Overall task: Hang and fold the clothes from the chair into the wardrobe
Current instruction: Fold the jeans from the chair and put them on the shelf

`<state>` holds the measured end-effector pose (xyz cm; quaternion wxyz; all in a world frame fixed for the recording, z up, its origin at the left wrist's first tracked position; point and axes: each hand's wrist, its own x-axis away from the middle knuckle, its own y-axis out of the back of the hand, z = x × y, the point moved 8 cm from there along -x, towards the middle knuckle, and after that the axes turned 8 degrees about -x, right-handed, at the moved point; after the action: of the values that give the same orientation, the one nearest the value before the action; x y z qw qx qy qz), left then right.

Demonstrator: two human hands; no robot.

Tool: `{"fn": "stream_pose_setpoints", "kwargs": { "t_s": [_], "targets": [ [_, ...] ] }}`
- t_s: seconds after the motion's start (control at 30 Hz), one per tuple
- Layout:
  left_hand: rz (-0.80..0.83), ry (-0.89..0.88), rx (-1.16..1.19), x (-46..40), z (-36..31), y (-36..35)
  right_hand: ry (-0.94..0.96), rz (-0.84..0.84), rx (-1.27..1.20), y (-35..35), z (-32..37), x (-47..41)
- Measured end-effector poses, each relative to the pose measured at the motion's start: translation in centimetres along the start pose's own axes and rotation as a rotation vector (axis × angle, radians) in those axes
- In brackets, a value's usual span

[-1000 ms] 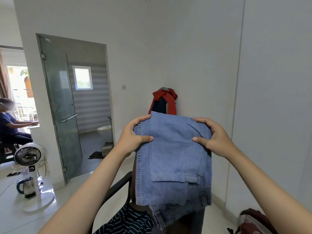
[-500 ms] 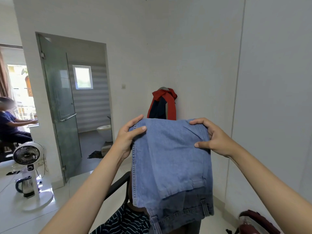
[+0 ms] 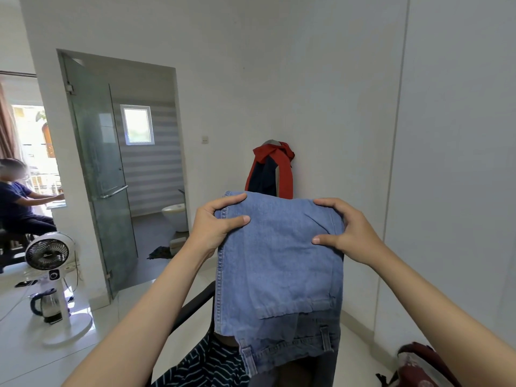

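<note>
White fan [image 3: 47,254], kettle [image 3: 47,305] on floor; glass door [image 3: 97,163].

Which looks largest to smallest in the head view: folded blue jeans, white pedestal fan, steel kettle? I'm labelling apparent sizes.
1. Folded blue denim jeans, though nearest the camera.
2. White pedestal fan.
3. Steel electric kettle.

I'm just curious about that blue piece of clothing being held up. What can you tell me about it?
The jeans look like light blue denim, folded over into a hanging panel. A stitched seam runs down the left edge; a hem, the waistband and belt loops show at the bottom. The left hand and right hand each hold a top corner, thumbs in front. They hang in the air before the white wall, above the chair.
</note>
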<state>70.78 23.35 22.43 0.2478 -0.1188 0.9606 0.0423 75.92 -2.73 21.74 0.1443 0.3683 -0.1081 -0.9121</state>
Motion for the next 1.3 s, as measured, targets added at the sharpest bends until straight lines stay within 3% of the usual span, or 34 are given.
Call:
{"fn": "stream_pose_setpoints", "kwargs": {
  "t_s": [0.2, 0.4, 0.6, 0.77, 1.03, 1.3],
  "targets": [
    [-0.058, -0.073, -0.054, 0.3, -0.7, 0.3, 0.062, -0.051, 0.177, -0.1, 0.8, 1.0],
    [-0.118, -0.043, 0.016, 0.2, -0.8, 1.0, 0.073, -0.134, -0.212, 0.0, 1.2, 1.9],
    [-0.102, -0.005, 0.05, 0.3, -0.9, 1.3, 0.052, -0.229, -0.149, 0.7, 1.8, 1.8],
    [-0.038, -0.121, -0.145, 0.6, -2.8, 1.0, 0.017, -0.313, -0.133, 1.2, 1.8, 2.1],
    [-0.027, -0.207, -0.278, 1.3, -4.0, 0.9, 0.132, -0.258, 0.089, 0.7, 3.7, 3.0],
    [-0.1, -0.093, -0.041, 1.3, -2.9, 1.2, 0.04, -0.357, -0.295, 0.5, 3.1, 3.2]
  ]
}}
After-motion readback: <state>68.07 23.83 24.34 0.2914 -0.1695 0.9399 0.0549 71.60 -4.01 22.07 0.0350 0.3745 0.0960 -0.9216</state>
